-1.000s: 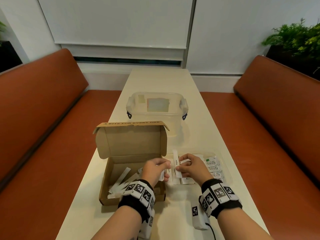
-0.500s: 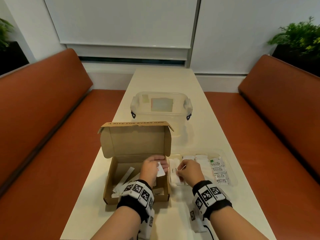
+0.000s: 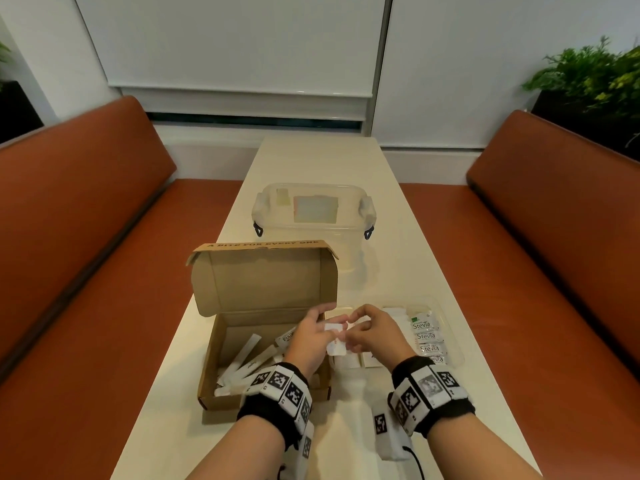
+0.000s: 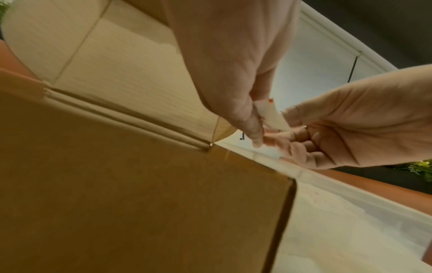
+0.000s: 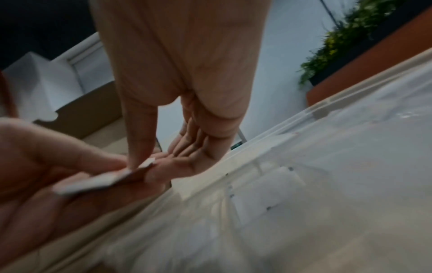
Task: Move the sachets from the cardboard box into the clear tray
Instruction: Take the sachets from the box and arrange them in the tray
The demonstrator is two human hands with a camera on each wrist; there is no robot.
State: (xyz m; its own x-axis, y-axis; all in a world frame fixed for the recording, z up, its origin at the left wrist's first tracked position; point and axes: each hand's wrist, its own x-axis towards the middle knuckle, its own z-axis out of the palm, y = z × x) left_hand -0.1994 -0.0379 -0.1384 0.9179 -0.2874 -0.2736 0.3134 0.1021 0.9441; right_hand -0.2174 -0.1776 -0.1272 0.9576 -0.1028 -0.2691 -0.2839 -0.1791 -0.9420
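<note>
A small white sachet [image 3: 335,328] is pinched between the thumb and fingers of the left hand [image 3: 309,337] and met by the curled fingertips of the right hand [image 3: 375,332], which also pinch it, just above the gap between the cardboard box [image 3: 242,344] and the clear tray [image 3: 448,336]. The pass is apparently made so the right hand, nearer the tray, can set it down. More long sachets [image 3: 247,358] are left lying in the open box on the left; Stevia packets [image 3: 425,336] are already lined up in the tray on the right. A lidded plastic container [image 3: 313,216] is seen farther along the counter [image 3: 398,271]
</note>
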